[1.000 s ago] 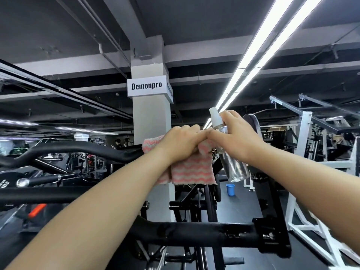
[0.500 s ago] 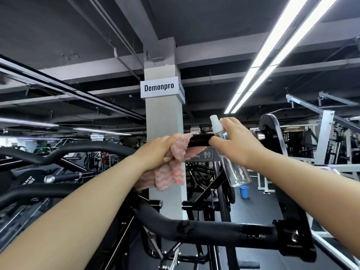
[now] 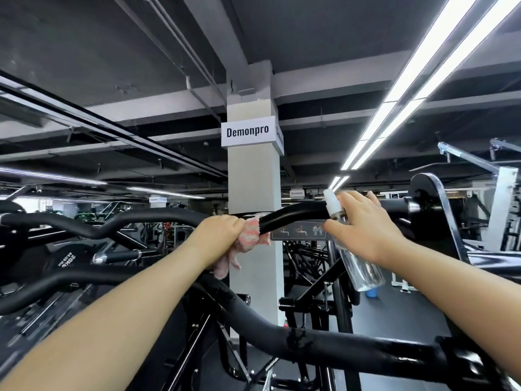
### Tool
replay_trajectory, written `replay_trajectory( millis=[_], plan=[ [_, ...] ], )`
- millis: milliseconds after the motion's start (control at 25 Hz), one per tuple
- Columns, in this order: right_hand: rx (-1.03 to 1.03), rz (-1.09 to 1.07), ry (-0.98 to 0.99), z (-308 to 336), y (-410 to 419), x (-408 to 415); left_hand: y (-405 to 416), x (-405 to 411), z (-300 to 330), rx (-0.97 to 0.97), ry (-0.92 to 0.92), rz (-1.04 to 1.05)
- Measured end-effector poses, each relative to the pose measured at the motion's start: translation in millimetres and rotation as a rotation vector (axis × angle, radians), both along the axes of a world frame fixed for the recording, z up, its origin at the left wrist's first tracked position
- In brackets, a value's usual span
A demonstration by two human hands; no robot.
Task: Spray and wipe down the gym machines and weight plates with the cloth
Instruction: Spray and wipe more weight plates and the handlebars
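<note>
The black machine bar (image 3: 296, 214) runs left to right at hand height, arching upward toward the right. The clear spray bottle (image 3: 356, 263) slants nozzle up-left, gripped in the right hand (image 3: 363, 230). The left hand (image 3: 218, 235) clasps the pink striped cloth (image 3: 251, 235) around the bar, both arms outstretched

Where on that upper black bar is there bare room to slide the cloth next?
Free: the bar between cloth and spray bottle. Crowded: left hand grips the cloth; right hand holds the bottle against the bar.
</note>
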State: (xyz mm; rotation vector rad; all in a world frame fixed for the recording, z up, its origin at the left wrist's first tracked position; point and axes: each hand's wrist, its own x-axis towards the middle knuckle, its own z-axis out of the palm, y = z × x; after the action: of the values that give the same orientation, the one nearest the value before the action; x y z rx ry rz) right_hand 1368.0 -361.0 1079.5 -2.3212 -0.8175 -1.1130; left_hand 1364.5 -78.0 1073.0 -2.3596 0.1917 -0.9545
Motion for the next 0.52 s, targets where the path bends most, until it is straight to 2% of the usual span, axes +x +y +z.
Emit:
replay_trajectory(
  millis=[80, 240, 320, 400, 520],
  plan=[
    [-0.007, -0.011, -0.023, -2.1, 0.1, 2.9, -4.8, 3.8, -3.6, -0.129, 0.019, 0.012],
    [0.064, 0.038, -0.039, -1.4, 0.9, 0.5, -9.9, 2.3, -9.7, -0.167, -0.091, -0.021],
    [0.069, 0.043, -0.037, -0.3, 0.4, 1.3, -13.6, -8.1, -8.7, -0.263, -0.048, -0.044],
    [0.061, 0.039, -0.038, 0.4, -0.9, 2.7, -13.6, -20.9, -2.1, -0.449, -0.030, -0.102],
    [0.055, 0.038, -0.039, 0.4, -0.9, 4.9, -15.6, -46.8, 6.4, -0.496, -0.006, -0.076]
  ],
)
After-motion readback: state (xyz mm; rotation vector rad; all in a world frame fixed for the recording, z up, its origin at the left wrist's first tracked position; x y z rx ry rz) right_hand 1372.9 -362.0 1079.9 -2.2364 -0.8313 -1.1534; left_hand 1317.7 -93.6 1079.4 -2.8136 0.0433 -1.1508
